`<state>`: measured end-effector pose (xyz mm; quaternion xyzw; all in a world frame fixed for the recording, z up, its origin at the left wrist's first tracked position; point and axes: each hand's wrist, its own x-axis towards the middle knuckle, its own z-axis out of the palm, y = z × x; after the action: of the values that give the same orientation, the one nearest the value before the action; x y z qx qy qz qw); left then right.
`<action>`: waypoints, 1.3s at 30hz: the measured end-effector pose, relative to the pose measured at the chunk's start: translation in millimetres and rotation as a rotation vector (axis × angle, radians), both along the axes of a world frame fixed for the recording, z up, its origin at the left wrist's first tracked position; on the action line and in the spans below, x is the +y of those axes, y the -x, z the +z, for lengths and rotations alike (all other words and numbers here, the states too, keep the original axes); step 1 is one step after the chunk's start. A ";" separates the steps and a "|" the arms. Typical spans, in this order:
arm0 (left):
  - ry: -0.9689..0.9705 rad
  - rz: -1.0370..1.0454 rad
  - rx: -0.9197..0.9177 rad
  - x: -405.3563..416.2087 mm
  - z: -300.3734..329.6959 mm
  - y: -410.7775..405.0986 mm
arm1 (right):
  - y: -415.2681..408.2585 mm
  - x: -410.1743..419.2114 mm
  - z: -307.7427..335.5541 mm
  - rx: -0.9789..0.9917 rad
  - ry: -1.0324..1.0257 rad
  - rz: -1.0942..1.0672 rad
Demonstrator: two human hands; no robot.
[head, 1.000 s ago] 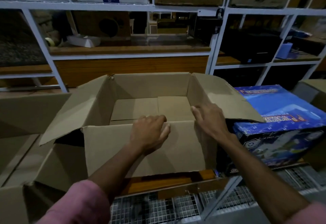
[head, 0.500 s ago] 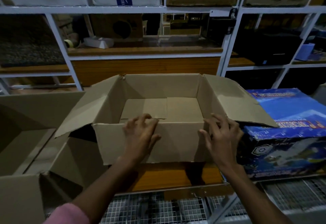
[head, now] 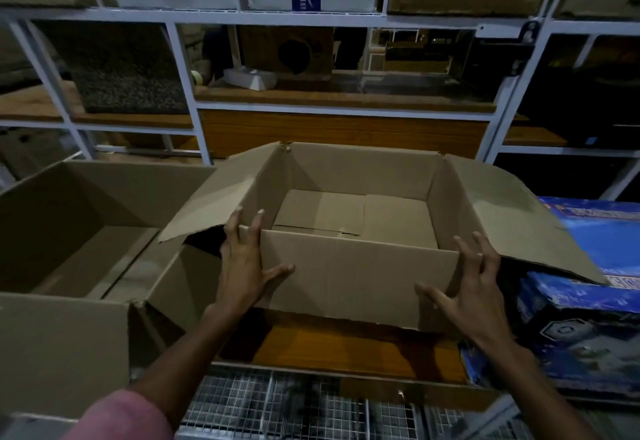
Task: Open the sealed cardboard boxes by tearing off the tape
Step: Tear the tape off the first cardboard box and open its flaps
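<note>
A brown cardboard box (head: 346, 277) stands open on a wooden shelf, its flaps folded outward and its inside empty. No tape shows on it. My left hand (head: 242, 266) straddles the box's near left corner, fingers spread up the left side and thumb pressed on the front wall. My right hand (head: 474, 287) hovers at the near right corner with its fingers curled and apart, holding nothing; I cannot tell whether it touches the cardboard.
Another open cardboard box (head: 69, 335) sits close on the left. A blue printed carton (head: 588, 318) lies on the right under the box's flap. The wooden shelf board (head: 346, 346) has wire mesh (head: 277, 405) below. White metal racking (head: 188, 93) with more boxes stands behind.
Both hands have slid apart from the middle of the front wall to the box's near corners. The right hand has come off the front edge and spread its fingers.
</note>
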<state>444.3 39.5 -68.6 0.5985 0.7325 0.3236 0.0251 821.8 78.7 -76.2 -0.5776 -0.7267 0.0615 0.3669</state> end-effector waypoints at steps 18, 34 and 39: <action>-0.531 -0.103 0.220 -30.0 46.5 5.5 | -0.7 -8.8 22.9 0.102 -0.387 0.007; -0.718 0.011 0.281 -168.6 108.3 226.9 | 233.9 -114.2 85.8 0.184 -0.565 0.102; -0.663 0.065 0.290 -192.7 119.4 312.2 | 325.4 -126.7 100.9 0.207 -0.471 0.112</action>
<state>132.1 -153.2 50.8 0.5903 0.6023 0.4558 -0.2847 496.4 -48.0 24.7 -0.4259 -0.7104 -0.0302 0.5595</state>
